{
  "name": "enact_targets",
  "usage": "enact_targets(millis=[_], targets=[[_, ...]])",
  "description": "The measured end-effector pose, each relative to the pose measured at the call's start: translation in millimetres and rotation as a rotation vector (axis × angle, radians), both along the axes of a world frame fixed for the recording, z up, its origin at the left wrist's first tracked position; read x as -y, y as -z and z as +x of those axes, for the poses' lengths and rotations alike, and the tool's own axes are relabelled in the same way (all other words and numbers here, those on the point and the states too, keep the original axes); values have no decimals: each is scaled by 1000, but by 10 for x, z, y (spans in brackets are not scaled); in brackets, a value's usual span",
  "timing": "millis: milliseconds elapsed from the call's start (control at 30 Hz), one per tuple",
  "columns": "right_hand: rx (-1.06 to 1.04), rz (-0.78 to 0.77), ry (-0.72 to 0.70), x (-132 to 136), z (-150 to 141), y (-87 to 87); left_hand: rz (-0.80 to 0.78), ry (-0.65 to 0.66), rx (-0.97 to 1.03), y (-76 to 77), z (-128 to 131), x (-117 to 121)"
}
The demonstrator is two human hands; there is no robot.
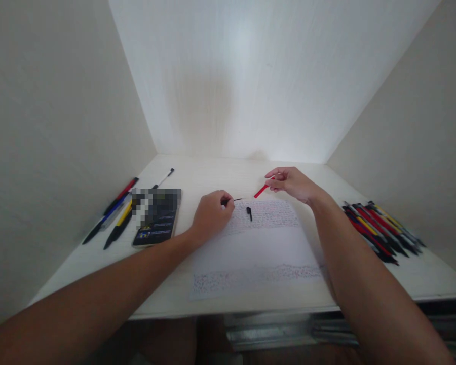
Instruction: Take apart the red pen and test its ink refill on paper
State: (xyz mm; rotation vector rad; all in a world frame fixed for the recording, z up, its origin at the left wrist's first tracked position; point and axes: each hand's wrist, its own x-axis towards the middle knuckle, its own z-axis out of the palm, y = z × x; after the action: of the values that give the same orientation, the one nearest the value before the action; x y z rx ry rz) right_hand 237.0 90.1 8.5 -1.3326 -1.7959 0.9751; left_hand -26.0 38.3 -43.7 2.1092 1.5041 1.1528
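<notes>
My left hand (213,210) is closed around a black pen part with a thin refill (237,199) poking out toward the right; most of it is hidden by the fingers. Between thumb and fingertips, my right hand (291,183) pinches a red pen barrel (262,191), tilted with its lower end pointing down and left above the table. A small black pen clip piece (250,214) lies between the hands on a sheet of paper (251,251). Dense handwriting covers the sheet's top and bottom bands. The left wrist rests over the sheet's left edge.
Left of the paper lies a phone (157,223), its screen partly pixelated, beside several pens (117,215). A pile of several red, yellow, black and grey pens (380,228) is at the right. Walls (239,76) enclose the white table (213,167) at the back and both sides.
</notes>
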Motion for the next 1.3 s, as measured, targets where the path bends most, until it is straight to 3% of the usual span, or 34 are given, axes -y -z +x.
enact_targets(millis=[100,200,333,467,567,667,800,967,1300], targets=[[68,20,-44,11,16,-27,5,1,9,-16,-4,-5],[213,-54,-89,16,42,-11,37,-13,30,-58,-7,-8],[368,-118,-51,-32,51,90,51,14,72,-104,15,25],[541,-33,-50,-111,15,183,47,42,165,-122,33,48],[617,74,-24,-94,-55,148,41,57,220,-129,33,45],[443,100,-116,25,-212,50,29,76,275,-120,37,41],[21,-93,-313,207,-525,2,8,139,299,-87,41,38],[-326,-125,-162,237,-759,100,41,127,223,-84,2,-8],[-422,-82,29,84,-583,171,47,82,10,1,-96,-179]])
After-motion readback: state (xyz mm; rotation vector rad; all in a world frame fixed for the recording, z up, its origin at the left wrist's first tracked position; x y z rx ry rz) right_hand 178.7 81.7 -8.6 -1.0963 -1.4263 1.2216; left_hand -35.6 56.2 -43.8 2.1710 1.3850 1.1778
